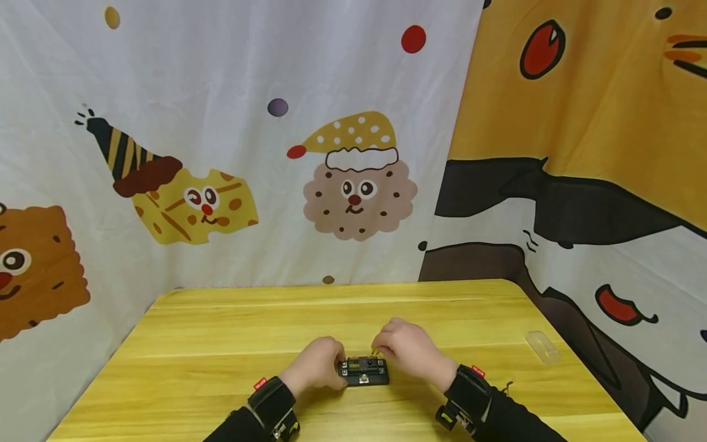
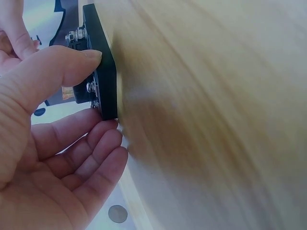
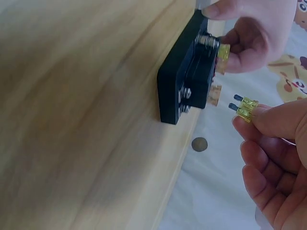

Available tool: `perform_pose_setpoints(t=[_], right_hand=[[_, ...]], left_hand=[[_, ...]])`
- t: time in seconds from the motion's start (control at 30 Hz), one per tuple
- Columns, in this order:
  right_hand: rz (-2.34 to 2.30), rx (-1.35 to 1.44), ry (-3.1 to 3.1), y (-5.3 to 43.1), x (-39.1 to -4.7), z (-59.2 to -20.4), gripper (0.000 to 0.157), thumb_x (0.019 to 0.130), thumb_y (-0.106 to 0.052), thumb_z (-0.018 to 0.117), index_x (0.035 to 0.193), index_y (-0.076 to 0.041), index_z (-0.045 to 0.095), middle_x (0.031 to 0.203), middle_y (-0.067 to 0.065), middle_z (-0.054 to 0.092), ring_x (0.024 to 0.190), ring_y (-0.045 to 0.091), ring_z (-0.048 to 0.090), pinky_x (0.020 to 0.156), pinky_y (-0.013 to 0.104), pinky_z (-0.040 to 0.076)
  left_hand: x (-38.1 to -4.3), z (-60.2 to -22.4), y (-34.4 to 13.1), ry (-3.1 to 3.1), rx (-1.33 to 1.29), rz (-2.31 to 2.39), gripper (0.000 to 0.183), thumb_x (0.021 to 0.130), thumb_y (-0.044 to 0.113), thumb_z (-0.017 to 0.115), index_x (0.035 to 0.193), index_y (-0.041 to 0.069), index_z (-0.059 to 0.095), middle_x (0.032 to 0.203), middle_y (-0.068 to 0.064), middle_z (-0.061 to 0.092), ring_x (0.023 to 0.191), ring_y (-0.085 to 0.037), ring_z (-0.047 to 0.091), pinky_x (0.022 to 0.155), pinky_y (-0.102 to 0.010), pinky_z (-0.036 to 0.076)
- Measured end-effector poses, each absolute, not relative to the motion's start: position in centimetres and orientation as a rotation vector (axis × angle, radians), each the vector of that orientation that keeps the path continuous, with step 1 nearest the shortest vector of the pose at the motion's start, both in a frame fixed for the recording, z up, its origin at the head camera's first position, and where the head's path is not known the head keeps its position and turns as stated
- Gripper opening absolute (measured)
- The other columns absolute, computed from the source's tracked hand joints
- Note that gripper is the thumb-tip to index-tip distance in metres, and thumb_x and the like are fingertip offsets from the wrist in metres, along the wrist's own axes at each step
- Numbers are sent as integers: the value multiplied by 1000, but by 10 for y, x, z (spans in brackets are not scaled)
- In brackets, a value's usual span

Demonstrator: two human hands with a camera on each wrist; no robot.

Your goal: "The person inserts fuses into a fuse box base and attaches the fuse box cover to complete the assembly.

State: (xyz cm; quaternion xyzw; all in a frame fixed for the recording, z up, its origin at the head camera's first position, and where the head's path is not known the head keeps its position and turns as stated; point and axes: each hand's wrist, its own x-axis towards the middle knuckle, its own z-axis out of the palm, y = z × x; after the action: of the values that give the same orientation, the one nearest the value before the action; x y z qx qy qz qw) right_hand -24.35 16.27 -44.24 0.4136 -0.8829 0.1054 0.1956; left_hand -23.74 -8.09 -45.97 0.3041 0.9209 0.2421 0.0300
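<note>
A black fuse block point(image 1: 364, 380) with metal screw terminals lies on the table. My left hand point(image 1: 317, 363) grips its left end, the thumb point(image 2: 81, 64) on one side and fingertips against the other. In the right wrist view a yellow blade fuse point(image 3: 223, 51) and an orange-tan one point(image 3: 215, 95) sit in the block. My right hand point(image 1: 411, 348) is just beyond the block's right end. Between thumb and index finger it pinches a loose yellow blade fuse point(image 3: 246, 109), its two dark prongs pointing at the block and apart from it.
A small clear plastic box point(image 1: 543, 347) lies near the right edge of the yellow wood-grain table point(image 1: 221, 325). Behind the table hangs a cloth point(image 1: 232, 73) printed with cartoon food faces.
</note>
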Motion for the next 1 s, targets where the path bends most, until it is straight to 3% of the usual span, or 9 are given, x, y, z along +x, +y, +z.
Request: perform_pose_setpoints(t=[0.33, 1.0], right_hand=[[288, 1186, -2532, 157, -236, -445, 16, 82, -5, 78, 88, -20, 76, 84, -9, 67, 79, 10, 57, 69, 25, 49], [213, 1224, -2522, 152, -234, -453, 11, 82, -11, 79, 85, -21, 76, 81, -11, 64, 76, 8, 56, 69, 22, 48]], left_hand=[[-238, -462, -81, 2860, 955, 740, 32, 60, 19, 89, 80, 7, 68, 72, 7, 53, 64, -8, 45, 62, -25, 43], [-238, -462, -81, 2856, 959, 747, 32, 61, 18, 89, 82, 7, 69, 73, 7, 54, 64, -7, 46, 62, -25, 43]])
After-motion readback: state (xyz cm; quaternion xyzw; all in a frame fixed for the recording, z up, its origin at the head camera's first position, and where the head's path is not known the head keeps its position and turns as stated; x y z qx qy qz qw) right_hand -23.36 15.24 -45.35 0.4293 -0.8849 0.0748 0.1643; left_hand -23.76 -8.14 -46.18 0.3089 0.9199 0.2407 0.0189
